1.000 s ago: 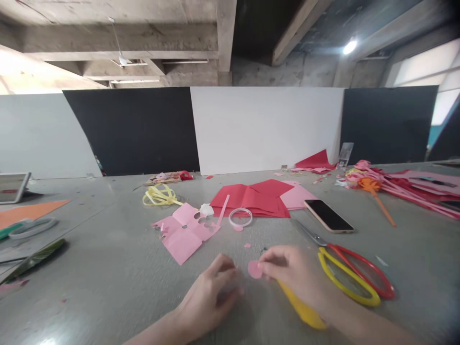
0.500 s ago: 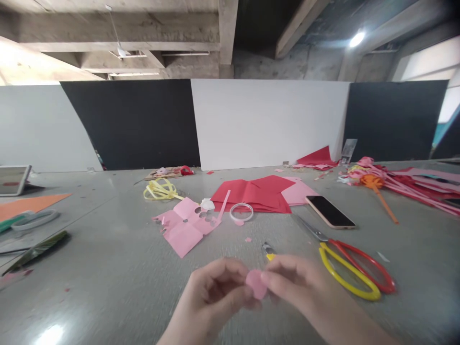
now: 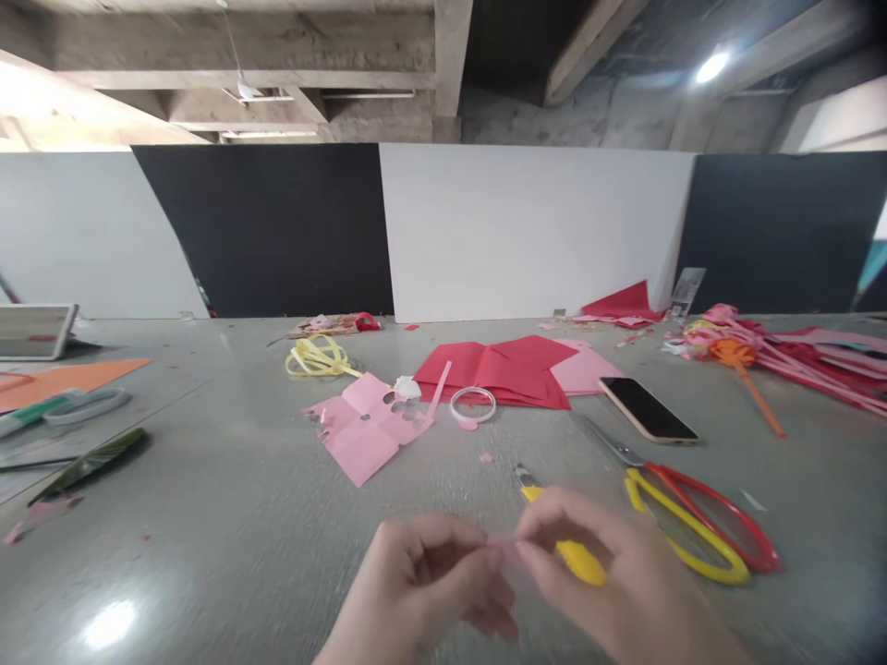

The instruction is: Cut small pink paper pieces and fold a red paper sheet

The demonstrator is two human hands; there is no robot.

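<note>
A small pink paper piece (image 3: pixel 504 538) is pinched between both hands at the lower middle, seen nearly edge-on and blurred. My left hand (image 3: pixel 436 577) closes its thumb and index finger on its left side. From the right, my right hand (image 3: pixel 589 563) pinches the other side. Behind the right fingers lies a yellow cutter (image 3: pixel 578 562), partly hidden. Scissors (image 3: pixel 683 503) with one yellow and one red handle rest just right of that hand. Pink paper with cut holes (image 3: pixel 364 439) lies beyond my left hand, and a white tape ring (image 3: pixel 473 405) sits right of it.
Red paper sheets (image 3: pixel 485 369) and a phone (image 3: pixel 648 409) lie farther back. Yellow strips (image 3: pixel 317 357) are at back left. Pink and red strips with an orange stick (image 3: pixel 759 397) lie at right. Orange paper (image 3: pixel 90 379) and a green leaf-like piece (image 3: pixel 90 466) lie left.
The pink piece has turned from facing the camera to nearly edge-on. My right hand has moved slightly right, uncovering more of the yellow cutter. The view has shifted slightly.
</note>
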